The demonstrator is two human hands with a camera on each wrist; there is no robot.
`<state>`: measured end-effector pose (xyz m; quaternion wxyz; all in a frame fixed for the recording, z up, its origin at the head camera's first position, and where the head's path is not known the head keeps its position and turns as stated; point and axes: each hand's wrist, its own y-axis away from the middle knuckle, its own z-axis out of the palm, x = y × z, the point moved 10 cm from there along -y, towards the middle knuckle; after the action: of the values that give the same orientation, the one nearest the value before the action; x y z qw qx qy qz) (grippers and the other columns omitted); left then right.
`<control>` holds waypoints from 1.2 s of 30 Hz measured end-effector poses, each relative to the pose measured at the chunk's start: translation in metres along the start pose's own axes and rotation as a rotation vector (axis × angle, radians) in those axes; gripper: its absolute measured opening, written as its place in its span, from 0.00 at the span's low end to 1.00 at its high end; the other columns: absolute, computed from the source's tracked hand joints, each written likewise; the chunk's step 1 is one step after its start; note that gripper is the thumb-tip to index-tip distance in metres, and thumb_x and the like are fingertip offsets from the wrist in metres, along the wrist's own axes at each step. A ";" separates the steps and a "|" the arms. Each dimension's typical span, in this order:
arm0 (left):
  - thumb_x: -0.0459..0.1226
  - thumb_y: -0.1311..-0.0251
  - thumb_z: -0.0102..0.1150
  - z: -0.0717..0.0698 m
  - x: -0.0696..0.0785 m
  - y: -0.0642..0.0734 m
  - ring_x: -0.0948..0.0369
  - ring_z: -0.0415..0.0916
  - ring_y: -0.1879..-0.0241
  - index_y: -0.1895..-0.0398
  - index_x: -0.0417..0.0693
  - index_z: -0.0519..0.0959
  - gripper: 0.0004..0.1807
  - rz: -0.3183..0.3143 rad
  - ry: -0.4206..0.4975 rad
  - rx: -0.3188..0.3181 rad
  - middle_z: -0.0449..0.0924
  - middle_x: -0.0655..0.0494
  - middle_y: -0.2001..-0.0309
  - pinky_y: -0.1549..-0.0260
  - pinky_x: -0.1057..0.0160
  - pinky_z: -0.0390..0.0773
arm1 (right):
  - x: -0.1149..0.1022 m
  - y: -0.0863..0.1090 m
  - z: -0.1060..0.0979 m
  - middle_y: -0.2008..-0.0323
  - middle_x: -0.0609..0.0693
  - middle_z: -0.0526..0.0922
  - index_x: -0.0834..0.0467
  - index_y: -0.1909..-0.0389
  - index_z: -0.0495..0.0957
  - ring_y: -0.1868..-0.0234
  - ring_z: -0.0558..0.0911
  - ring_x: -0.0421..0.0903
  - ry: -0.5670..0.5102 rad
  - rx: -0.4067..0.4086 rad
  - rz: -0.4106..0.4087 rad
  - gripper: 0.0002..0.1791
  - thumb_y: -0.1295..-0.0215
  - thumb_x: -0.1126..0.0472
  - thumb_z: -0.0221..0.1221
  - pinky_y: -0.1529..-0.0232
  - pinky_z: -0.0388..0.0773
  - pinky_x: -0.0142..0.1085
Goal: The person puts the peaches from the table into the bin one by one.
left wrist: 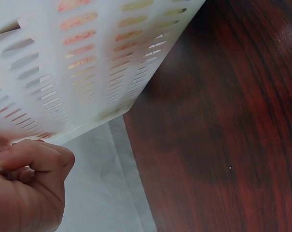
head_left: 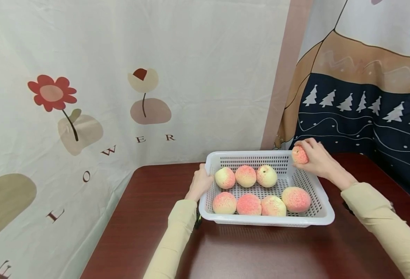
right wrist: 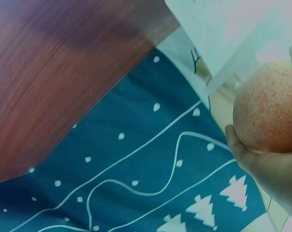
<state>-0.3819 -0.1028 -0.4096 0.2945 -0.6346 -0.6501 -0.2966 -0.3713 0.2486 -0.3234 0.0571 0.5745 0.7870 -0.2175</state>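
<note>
A white plastic basket [head_left: 260,220] with slotted walls holds several pink-and-yellow peaches [head_left: 246,176] in two rows. My left hand [head_left: 199,183] grips the basket's left rim, its fingers curled over the edge in the left wrist view. Over the far right corner, my right hand [head_left: 316,159] holds a peach [head_left: 299,154] between thumb and fingers. That same peach [right wrist: 269,108] fills the right side of the right wrist view, pale with red speckles. In the front row, the rightmost peach [head_left: 296,199] is the largest.
The basket stands on a dark red-brown wooden table [head_left: 149,217]. Behind it hangs a pale curtain [head_left: 205,77] with printed flowers and letters. At the right, a dark blue cloth [head_left: 347,116] with white trees borders the table's edge.
</note>
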 end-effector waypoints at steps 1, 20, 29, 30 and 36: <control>0.36 0.37 0.48 0.000 0.000 0.000 0.50 0.84 0.64 0.35 0.41 0.59 0.27 0.000 0.000 0.001 0.78 0.37 0.52 0.74 0.57 0.82 | -0.003 -0.001 0.004 0.44 0.68 0.63 0.64 0.41 0.64 0.47 0.65 0.67 0.004 -0.017 -0.016 0.35 0.48 0.57 0.67 0.48 0.69 0.64; 0.35 0.37 0.48 0.001 0.003 0.000 0.50 0.84 0.66 0.36 0.40 0.59 0.26 0.013 0.014 -0.004 0.78 0.36 0.53 0.76 0.58 0.82 | -0.016 0.009 0.055 0.43 0.60 0.69 0.58 0.41 0.68 0.48 0.73 0.58 0.056 -0.163 -0.120 0.37 0.50 0.50 0.70 0.49 0.74 0.60; 0.36 0.37 0.48 0.000 0.001 0.000 0.50 0.84 0.66 0.36 0.40 0.60 0.26 0.010 0.004 0.003 0.79 0.36 0.54 0.75 0.57 0.82 | -0.014 0.010 0.061 0.43 0.60 0.70 0.57 0.40 0.68 0.49 0.73 0.56 0.100 -0.200 -0.122 0.37 0.49 0.47 0.68 0.55 0.78 0.56; 0.36 0.37 0.48 0.000 0.000 0.000 0.50 0.84 0.66 0.36 0.40 0.60 0.26 0.010 0.002 0.004 0.79 0.36 0.53 0.75 0.57 0.82 | -0.014 0.010 0.061 0.44 0.60 0.71 0.57 0.41 0.69 0.50 0.74 0.55 0.101 -0.201 -0.120 0.36 0.49 0.47 0.68 0.55 0.78 0.55; 0.36 0.36 0.48 0.000 0.000 0.000 0.50 0.84 0.66 0.36 0.41 0.60 0.25 0.006 0.002 0.005 0.79 0.36 0.54 0.75 0.57 0.82 | -0.012 0.011 0.061 0.46 0.60 0.73 0.56 0.43 0.69 0.54 0.74 0.53 0.093 -0.210 -0.095 0.33 0.47 0.46 0.66 0.55 0.77 0.55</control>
<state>-0.3815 -0.1030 -0.4098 0.2976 -0.6357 -0.6484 -0.2948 -0.3668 0.2156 -0.3771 0.0702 0.5370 0.8335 -0.1095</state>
